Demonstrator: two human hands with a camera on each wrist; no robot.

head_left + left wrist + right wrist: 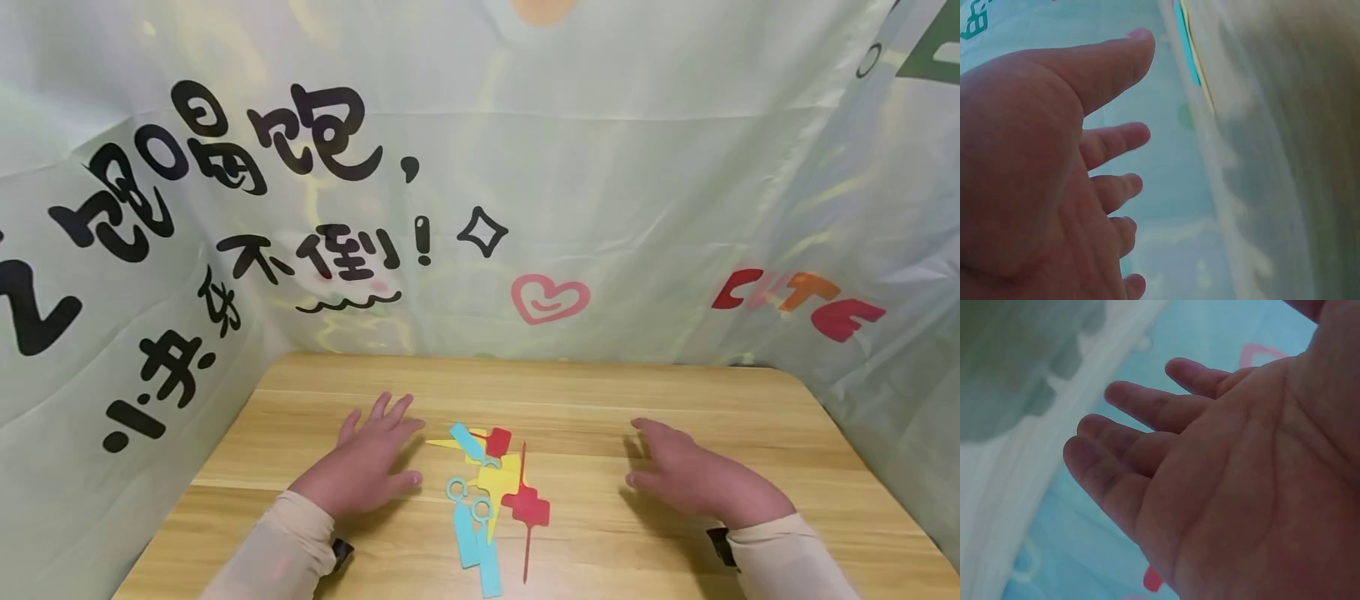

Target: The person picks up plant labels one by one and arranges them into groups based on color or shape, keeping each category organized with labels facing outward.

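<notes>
A loose group of flat plastic plant labels lies mid-table in the head view, partly overlapping. Two blue ring-ended labels, one on the left [467, 537] and one on the right [490, 571], lie nearest the front. A red spiked label [534, 506] is to their right, beside a yellow label [501, 477]. Behind these, another blue label [467, 442] crosses yellow pieces near a smaller-looking red label [498, 442]. My left hand [367, 467] hovers left of the group, fingers spread, holding nothing. Well to the right, my right hand [697, 479] is above the table, also holding nothing, its fingers extended.
The wooden table [600, 400] has fabric backdrops [637, 208] at its back and sides, printed with black characters and a pink heart [551, 300]. Dark straps show at both wrists, at the sleeve cuffs.
</notes>
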